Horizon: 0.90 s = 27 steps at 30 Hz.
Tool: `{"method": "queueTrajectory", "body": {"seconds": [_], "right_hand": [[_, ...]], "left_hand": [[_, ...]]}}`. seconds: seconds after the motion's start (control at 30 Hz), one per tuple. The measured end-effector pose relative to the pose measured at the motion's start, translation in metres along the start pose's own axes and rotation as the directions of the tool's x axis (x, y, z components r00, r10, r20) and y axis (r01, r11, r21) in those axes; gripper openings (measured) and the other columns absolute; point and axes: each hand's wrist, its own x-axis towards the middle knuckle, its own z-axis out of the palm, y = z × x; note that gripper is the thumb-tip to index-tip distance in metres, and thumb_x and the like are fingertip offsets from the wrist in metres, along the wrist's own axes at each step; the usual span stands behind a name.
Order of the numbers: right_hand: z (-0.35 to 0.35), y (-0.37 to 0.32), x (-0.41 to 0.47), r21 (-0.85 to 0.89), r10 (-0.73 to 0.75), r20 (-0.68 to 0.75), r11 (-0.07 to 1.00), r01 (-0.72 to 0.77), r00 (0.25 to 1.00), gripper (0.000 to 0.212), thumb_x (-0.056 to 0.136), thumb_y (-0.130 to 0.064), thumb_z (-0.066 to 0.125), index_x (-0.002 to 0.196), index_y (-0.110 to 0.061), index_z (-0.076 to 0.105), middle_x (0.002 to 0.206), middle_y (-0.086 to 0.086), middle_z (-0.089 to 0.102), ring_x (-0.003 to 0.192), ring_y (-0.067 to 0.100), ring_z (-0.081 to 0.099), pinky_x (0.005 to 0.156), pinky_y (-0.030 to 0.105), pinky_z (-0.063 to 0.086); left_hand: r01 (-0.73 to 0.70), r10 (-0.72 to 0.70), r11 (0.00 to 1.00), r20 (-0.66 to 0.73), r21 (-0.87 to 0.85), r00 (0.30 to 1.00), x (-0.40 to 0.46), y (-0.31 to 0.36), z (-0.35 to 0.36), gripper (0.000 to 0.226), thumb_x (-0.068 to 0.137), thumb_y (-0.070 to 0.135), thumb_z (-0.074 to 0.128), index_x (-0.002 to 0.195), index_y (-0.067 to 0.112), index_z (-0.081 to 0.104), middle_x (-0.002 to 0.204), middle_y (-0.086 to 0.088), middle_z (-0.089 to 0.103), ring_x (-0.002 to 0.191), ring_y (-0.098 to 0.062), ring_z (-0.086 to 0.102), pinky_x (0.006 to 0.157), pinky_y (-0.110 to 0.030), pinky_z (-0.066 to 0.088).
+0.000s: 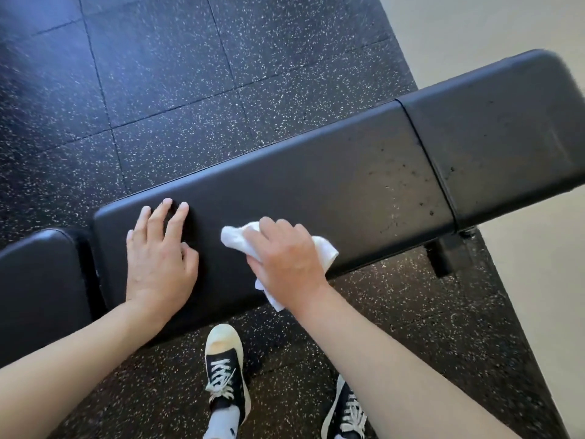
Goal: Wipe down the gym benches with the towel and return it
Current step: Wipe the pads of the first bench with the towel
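A long black padded gym bench point(332, 179) runs across the view from lower left to upper right. My right hand point(285, 255) presses a crumpled white towel point(235, 240) flat on the middle pad, near its front edge. My left hand point(158, 251) rests palm down on the same pad to the left, fingers spread, holding nothing. Dark spots and smudges point(408, 185) mark the pad further right, near the seam with the end pad point(506, 128).
Another black pad point(38, 286) adjoins at the left. The floor is black speckled rubber tiles point(158, 74). A pale wall or floor strip point(538, 280) runs along the right. A bench leg point(443, 255) sticks out below. My black-and-white sneakers point(224, 372) stand in front.
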Motion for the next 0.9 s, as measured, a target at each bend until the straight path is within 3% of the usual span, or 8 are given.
{"method": "queueTrajectory", "body": {"seconds": [0.13,0.23,0.37,0.47,0.63,0.8,0.9], "right_hand": [[-0.023,0.054,-0.038,-0.056,-0.027,-0.034,0.998,0.025,0.999,0.014,0.089,-0.02,0.065,0.101,-0.019,0.071,0.081,-0.001,0.05,0.067,0.023,0.045,0.057,0.037,0.033],[-0.047,0.112,-0.044,-0.126,0.016,-0.125,0.992,-0.032,0.992,0.012,0.093,-0.021,0.066,0.101,-0.017,0.074,0.077,0.001,0.05,0.064,0.025,0.046,0.055,0.042,0.039],[-0.054,0.143,-0.014,-0.146,0.214,-0.244,0.956,-0.254,0.946,0.006,0.089,-0.017,0.064,0.084,-0.015,0.067,0.073,0.001,0.046,0.06,0.024,0.041,0.053,0.038,0.035],[-0.037,0.125,0.003,-0.084,0.276,-0.252,0.949,-0.305,0.928,0.006,0.088,-0.02,0.063,0.085,-0.015,0.065,0.078,0.003,0.05,0.063,0.025,0.044,0.057,0.035,0.031],[-0.038,0.115,-0.007,-0.07,0.203,-0.21,0.973,-0.222,0.956,0.007,0.091,-0.02,0.063,0.088,-0.016,0.067,0.078,0.0,0.048,0.066,0.022,0.04,0.057,0.036,0.03],[-0.066,0.171,-0.085,-0.079,0.043,-0.167,0.995,-0.057,0.985,0.024,0.101,-0.023,0.06,0.118,-0.013,0.075,0.089,0.001,0.052,0.07,0.026,0.045,0.06,0.04,0.034],[-0.072,0.19,-0.091,-0.088,0.016,-0.184,0.996,-0.032,0.983,0.024,0.1,-0.022,0.065,0.119,-0.011,0.075,0.089,0.002,0.052,0.069,0.026,0.044,0.06,0.04,0.032]], "left_hand": [[-0.223,0.22,0.975,0.098,0.016,0.97,-0.001,0.043,-0.002,0.069,0.093,0.029,0.04,0.161,0.017,0.041,0.169,-0.01,0.032,0.156,-0.044,0.023,0.122,-0.066,0.028],[-0.365,0.363,0.931,0.086,0.007,0.928,0.028,0.091,0.01,0.065,0.097,0.03,0.04,0.162,0.024,0.039,0.171,-0.005,0.03,0.158,-0.04,0.021,0.123,-0.068,0.023],[-0.238,0.237,0.971,-0.022,-0.032,0.971,0.076,0.155,0.029,0.06,0.101,0.03,0.046,0.16,0.023,0.039,0.169,-0.004,0.032,0.158,-0.035,0.022,0.125,-0.066,0.017],[-0.167,0.163,0.985,-0.09,-0.038,0.983,0.081,0.169,0.041,0.059,0.098,0.032,0.043,0.156,0.024,0.042,0.165,-0.002,0.037,0.155,-0.032,0.027,0.126,-0.064,0.016],[-0.16,0.157,0.987,-0.091,-0.028,0.983,0.079,0.169,0.041,0.06,0.095,0.032,0.041,0.155,0.024,0.043,0.165,-0.002,0.036,0.156,-0.033,0.026,0.127,-0.064,0.015],[-0.163,0.159,0.986,-0.116,-0.03,0.98,0.079,0.171,0.041,0.061,0.092,0.031,0.044,0.152,0.022,0.045,0.162,-0.004,0.038,0.155,-0.035,0.028,0.127,-0.063,0.015],[-0.166,0.16,0.986,-0.134,-0.034,0.978,0.082,0.171,0.046,0.062,0.091,0.03,0.044,0.152,0.023,0.044,0.161,-0.003,0.038,0.154,-0.036,0.028,0.127,-0.063,0.015]]}}
